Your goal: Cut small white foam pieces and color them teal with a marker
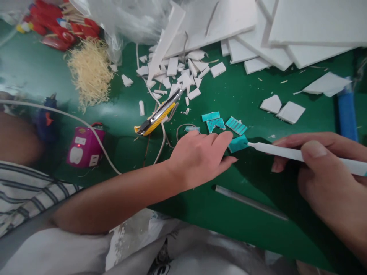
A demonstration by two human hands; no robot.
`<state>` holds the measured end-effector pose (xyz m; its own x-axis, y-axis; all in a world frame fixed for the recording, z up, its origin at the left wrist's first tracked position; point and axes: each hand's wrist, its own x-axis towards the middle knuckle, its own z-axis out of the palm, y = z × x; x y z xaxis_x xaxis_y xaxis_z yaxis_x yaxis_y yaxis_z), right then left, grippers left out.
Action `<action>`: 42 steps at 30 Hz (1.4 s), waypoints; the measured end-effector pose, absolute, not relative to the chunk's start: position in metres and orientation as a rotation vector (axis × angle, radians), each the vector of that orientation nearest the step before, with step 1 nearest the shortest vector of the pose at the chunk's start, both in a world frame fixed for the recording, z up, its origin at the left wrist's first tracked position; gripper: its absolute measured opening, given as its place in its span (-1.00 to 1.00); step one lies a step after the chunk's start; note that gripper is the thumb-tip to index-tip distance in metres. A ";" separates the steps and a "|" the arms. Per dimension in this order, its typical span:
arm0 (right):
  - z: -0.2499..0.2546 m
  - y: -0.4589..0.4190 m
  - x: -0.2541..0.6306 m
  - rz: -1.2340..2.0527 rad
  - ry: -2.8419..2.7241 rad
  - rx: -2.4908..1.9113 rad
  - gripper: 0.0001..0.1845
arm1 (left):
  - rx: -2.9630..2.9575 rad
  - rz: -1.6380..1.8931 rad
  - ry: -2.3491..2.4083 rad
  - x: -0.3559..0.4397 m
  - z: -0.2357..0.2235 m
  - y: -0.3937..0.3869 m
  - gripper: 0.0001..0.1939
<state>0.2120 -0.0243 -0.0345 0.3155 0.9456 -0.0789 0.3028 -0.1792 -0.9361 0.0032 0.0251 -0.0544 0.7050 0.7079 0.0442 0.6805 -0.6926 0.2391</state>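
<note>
My left hand [197,156] reaches in from the left, its thumb and fingers closed at the edge of a small teal piece [237,144]. In my right hand [323,164] is a slim white pen [286,151], with its thin dark tip touching the right edge of that teal piece. Just beyond my left fingers lie a teal piece with dark dots [215,125], a plain teal strip [210,116] and a teal piece with dark stripes [236,126]. Nearer to me, a thin grey rod [249,201] lies on the green table [189,221].
A yellow box cutter [159,114] with its blade out lies near white foam scraps [183,72]. White foam sheets [315,23] are stacked behind. At left are a purple socket adapter [83,149], a cable [65,114], a blue glue gun [47,118] and straw-coloured shreds [90,72]. Someone's arm [17,137] shows there.
</note>
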 end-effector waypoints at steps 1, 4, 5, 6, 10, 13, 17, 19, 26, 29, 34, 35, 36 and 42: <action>-0.033 -0.024 0.210 0.896 -1.128 -1.699 -0.83 | 2.717 0.216 1.101 0.003 -0.054 0.026 -0.73; -0.029 -0.024 0.207 0.897 -1.103 -1.763 -0.83 | 2.725 0.274 1.044 -0.001 -0.053 0.026 -0.83; -0.028 -0.025 0.207 0.894 -1.113 -1.769 -0.83 | 2.722 0.288 1.031 -0.001 -0.053 0.026 -0.84; -0.028 -0.025 0.207 0.890 -1.136 -1.765 -0.83 | 2.719 0.299 1.023 -0.002 -0.053 0.026 -0.84; -0.030 -0.024 0.211 0.881 -1.219 -1.774 -0.82 | 2.702 0.308 1.032 0.000 -0.054 0.025 -0.75; -0.032 -0.024 0.212 0.879 -1.217 -1.779 -0.84 | 2.699 0.275 1.024 0.001 -0.055 0.026 -0.78; -0.034 -0.023 0.211 0.897 -1.193 -1.763 -0.86 | 2.707 0.296 1.034 -0.002 -0.055 0.028 -0.84; -0.034 -0.023 0.211 0.906 -1.204 -1.773 -0.86 | 2.699 0.314 1.063 -0.003 -0.055 0.028 -0.82; -0.035 -0.024 0.214 0.915 -1.291 -1.790 -0.85 | 2.662 0.307 1.044 -0.004 -0.056 0.029 -0.85; -0.036 -0.024 0.214 0.916 -1.298 -1.773 -0.85 | 2.654 0.312 1.039 -0.005 -0.057 0.029 -0.86; -0.037 -0.022 0.213 0.925 -1.311 -1.766 -0.85 | 2.629 0.330 1.039 -0.005 -0.058 0.029 -0.86; -0.037 -0.022 0.214 0.921 -1.312 -1.762 -0.85 | 2.629 0.334 1.039 -0.005 -0.058 0.029 -0.86; -0.037 -0.022 0.214 0.918 -1.317 -1.764 -0.84 | 2.631 0.336 1.040 -0.005 -0.058 0.029 -0.86; -0.037 -0.024 0.218 0.890 -1.407 -1.770 -0.83 | 2.636 0.333 1.035 -0.004 -0.057 0.028 -0.87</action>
<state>0.2177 -0.0238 -0.0372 0.1748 0.9804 -0.0911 0.5021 -0.1683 -0.8483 -0.0041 0.0284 -0.0574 0.7153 0.6905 0.1073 0.6235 -0.7001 0.3480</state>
